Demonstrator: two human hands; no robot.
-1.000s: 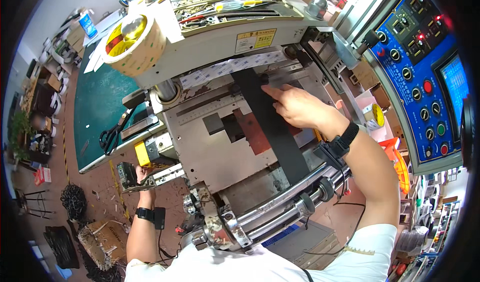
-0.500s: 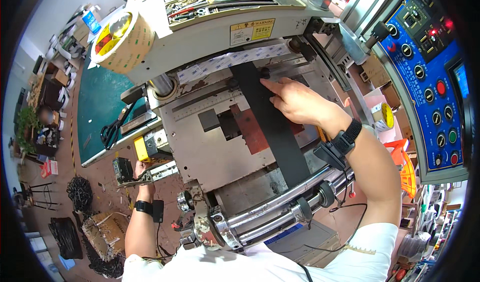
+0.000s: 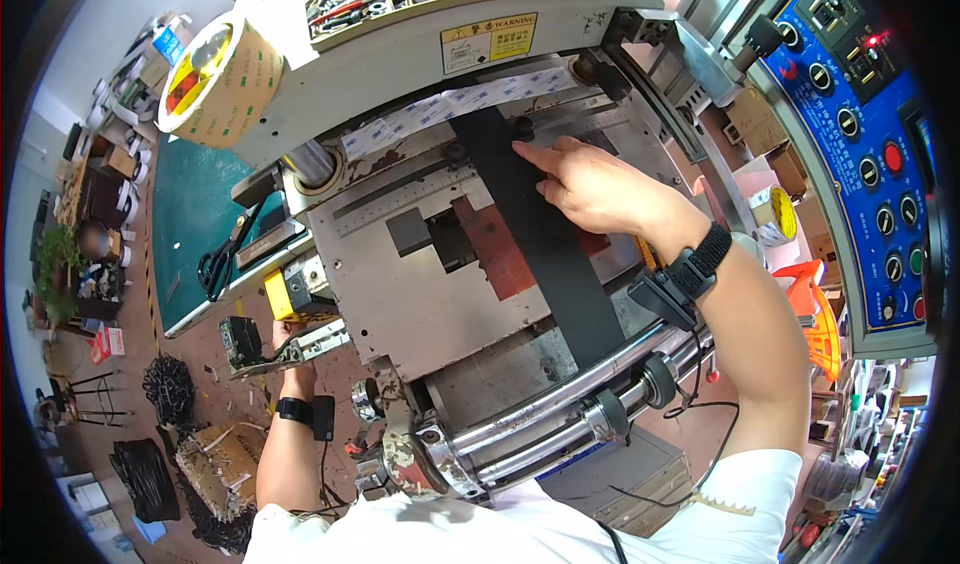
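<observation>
A long black strip (image 3: 545,234) runs across the metal bed (image 3: 400,309) of a machine, from under its front beam down to the rollers (image 3: 575,389). My right hand (image 3: 605,189) is over the strip's right side, index finger stretched out with its tip at the strip near the beam. The other fingers of that hand are curled, and nothing shows in them. Beneath the strip lies a reddish-brown plate (image 3: 497,249) beside a square dark opening (image 3: 452,241). My left hand (image 3: 284,338) is low at the machine's left side, mostly hidden behind a metal bracket (image 3: 320,341); its fingers cannot be made out.
A blue control panel (image 3: 860,134) with knobs and buttons stands at the right. Tape rolls (image 3: 225,84) and a tool tray (image 3: 410,14) sit on top of the machine. Black scissors (image 3: 218,264) lie at the edge of the green table (image 3: 190,204). Black bags and cardboard litter the floor.
The whole view has shifted slightly, moving the machine a little up and left in the picture. My right fingertip stays at nearly the same spot on the black strip.
</observation>
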